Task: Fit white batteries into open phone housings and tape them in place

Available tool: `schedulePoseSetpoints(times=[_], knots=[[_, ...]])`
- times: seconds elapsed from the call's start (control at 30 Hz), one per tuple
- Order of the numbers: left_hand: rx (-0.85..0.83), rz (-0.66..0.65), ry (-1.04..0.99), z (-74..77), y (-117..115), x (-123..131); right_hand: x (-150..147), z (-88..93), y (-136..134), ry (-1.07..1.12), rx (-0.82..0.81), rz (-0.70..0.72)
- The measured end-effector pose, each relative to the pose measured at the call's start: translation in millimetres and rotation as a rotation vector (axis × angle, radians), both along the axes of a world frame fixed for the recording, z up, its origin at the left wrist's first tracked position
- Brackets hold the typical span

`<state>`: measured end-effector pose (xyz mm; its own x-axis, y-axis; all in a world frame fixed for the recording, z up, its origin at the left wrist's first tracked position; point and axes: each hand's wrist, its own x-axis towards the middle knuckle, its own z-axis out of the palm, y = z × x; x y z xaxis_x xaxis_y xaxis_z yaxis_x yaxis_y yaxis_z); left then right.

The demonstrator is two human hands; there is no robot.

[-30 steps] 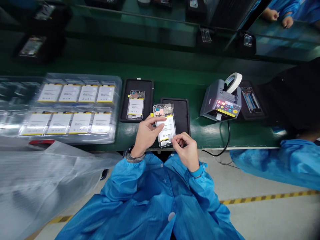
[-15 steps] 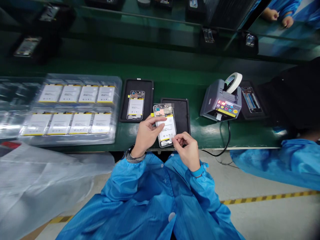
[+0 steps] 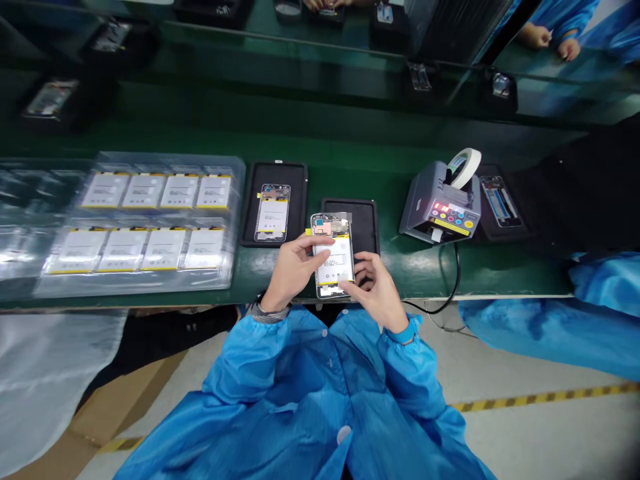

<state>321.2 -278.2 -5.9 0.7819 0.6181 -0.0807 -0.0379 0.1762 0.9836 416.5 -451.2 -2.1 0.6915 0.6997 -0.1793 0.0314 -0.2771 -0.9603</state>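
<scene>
– The left hand (image 3: 295,270) looks firm on that phone (image 3: 329,227). Is it?

– It grasps the left side, with thumb and finger lying across the battery (image 3: 341,260). Too much pressure there could dent it, I'd say.

– And the right hand (image 3: 379,293)?

– Its thumb lies over the battery's lower right, the other fingers curled at the phone's right side. I can't tell whether they grip it or just steady it. A sideways push from that thumb might shift the battery.

– Where exactly is the phone?

– Between both hands, near the front edge of the table (image 3: 320,160), overlapping the black tray (image 3: 367,230) in view. Whether it rests on anything is hidden. If the left hand slackens, it could slip over the edge.

– That yellow tab (image 3: 309,231) beside the left fingers worries me.

– Me too; a finger could snag and tear it.

– Anything farther out?

– The cord (image 3: 456,280) hangs over the table edge below the tape machine (image 3: 443,207). A caught sleeve could drag the machine. Left, another phone (image 3: 273,217) lies in its own tray; a careless reach could knock it.
</scene>
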Motion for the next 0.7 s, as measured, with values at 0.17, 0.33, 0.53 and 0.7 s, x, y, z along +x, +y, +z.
schedulePoseSetpoints(times=[0.17,0.33,0.53,0.7], knots=[[0.028,-0.05,-0.006,-5.3,2,10,-5,-11.0,15,0.365,0.062,-0.024],[0.016,-0.085,0.046,-26.8,3,35,1,-30.5,26,0.237,0.02,-0.159],[0.233,-0.053,0.109,-51.4,14,67,21,-15.3,-29,-0.362,-0.115,-0.232],[0.878,0.026,0.288,-44.7,-6,44,95,46.7,-137,-0.345,0.051,-0.499]])
